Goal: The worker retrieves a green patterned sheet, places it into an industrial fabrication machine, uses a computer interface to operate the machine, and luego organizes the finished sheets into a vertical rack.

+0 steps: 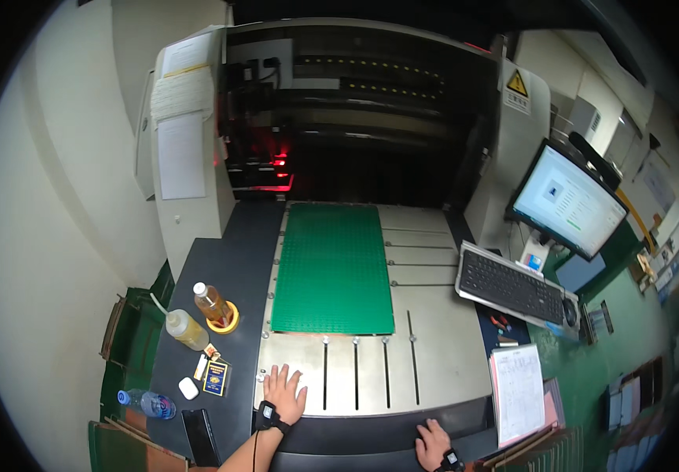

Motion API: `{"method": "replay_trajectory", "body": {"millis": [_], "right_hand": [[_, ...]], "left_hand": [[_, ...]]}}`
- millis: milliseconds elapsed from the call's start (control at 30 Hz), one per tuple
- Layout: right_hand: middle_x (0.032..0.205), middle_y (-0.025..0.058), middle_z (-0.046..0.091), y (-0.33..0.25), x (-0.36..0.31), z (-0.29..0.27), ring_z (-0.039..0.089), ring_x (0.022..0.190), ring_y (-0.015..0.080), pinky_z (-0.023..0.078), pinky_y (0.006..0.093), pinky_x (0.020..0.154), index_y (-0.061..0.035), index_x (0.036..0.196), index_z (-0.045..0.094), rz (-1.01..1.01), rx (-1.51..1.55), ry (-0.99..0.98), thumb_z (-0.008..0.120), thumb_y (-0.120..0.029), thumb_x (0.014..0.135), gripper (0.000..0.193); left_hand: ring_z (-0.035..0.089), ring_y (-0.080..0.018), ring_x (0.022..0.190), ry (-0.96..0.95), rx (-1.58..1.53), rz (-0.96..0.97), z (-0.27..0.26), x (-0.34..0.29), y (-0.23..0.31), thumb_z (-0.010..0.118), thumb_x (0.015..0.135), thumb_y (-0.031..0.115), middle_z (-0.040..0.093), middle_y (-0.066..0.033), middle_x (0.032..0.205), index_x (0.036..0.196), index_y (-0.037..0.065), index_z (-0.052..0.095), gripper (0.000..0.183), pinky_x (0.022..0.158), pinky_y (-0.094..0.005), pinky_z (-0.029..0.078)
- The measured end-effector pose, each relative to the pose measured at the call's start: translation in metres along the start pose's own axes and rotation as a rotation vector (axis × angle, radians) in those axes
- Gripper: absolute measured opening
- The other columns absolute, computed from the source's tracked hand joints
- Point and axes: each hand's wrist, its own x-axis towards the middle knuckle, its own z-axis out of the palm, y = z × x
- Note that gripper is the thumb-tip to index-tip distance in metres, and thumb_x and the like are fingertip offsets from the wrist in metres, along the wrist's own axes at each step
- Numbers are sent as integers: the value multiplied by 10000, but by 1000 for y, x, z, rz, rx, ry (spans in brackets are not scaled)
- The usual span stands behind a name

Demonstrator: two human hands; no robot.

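Head view. Green board (333, 271) lies flat on the metal bed (430, 354), toward its left side, short edge facing me; neither hand touches it. Left hand (281, 393) rests on the bed's front left corner, fingers spread, nothing held. Right hand (434, 447) is at the dark front rail (355, 440), empty, fingers loosely apart and slightly bent.

My judgement: the step is steadying at the bed, best done with a light, flat palm clear of the studs (356, 340) along the board's near edge. Open room: bare bed in front and right of the board, cut by slots (356, 376). Tight: left tabletop (233, 263), with the amber bottle (210, 303) and phone (200, 437); papers (517, 389) border the right.
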Motion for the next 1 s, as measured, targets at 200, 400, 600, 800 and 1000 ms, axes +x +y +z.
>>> {"method": "replay_trajectory", "body": {"millis": [200, 400, 600, 800, 1000], "right_hand": [[1053, 177, 603, 29, -32, -11, 559, 1008, 365, 422, 475, 911, -27, 1008, 637, 67, -38, 165, 646, -107, 754, 267], [837, 128, 579, 30, -34, -17, 557, 823, 339, 455, 454, 795, -41, 1078, 614, 139, 134, 257, 636, -49, 755, 324], [756, 92, 642, 66, -8, -54, 633, 721, 263, 510, 362, 735, -6, 1156, 579, 236, 613, 309, 685, -29, 757, 414], [812, 119, 665, 219, 65, -177, 645, 740, 281, 516, 360, 723, -49, 1227, 582, 185, 418, 495, 648, -46, 800, 432], [1106, 177, 603, 404, 163, -274, 568, 1040, 345, 451, 415, 894, -32, 1211, 561, 127, -80, 752, 644, -106, 815, 411]], "left_hand": [[310, -432, 1340, 37, 7, 19, 9, -2, 3, 613, 834, 260, 443, -211, 1373, 1227, 91, 567, 431, 1107, -569, 205], [292, -459, 1342, 16, 61, -61, 19, -9, 10, 580, 858, 270, 411, -238, 1399, 1286, 67, 524, 477, 1107, -571, 209], [307, -484, 1317, 9, 120, -101, 37, -58, 68, 606, 835, 313, 395, -271, 1399, 1300, 28, 496, 556, 1078, -574, 245], [219, -502, 1360, -294, 96, -60, 39, -159, 203, 661, 709, 638, 318, -258, 1455, 1384, 89, 434, 899, 1044, -683, 169], [118, -449, 1420, -595, 359, -121, 35, -176, 259, 616, 770, 632, 185, -216, 1544, 1489, 68, 227, 994, 1096, -626, 175]]}}
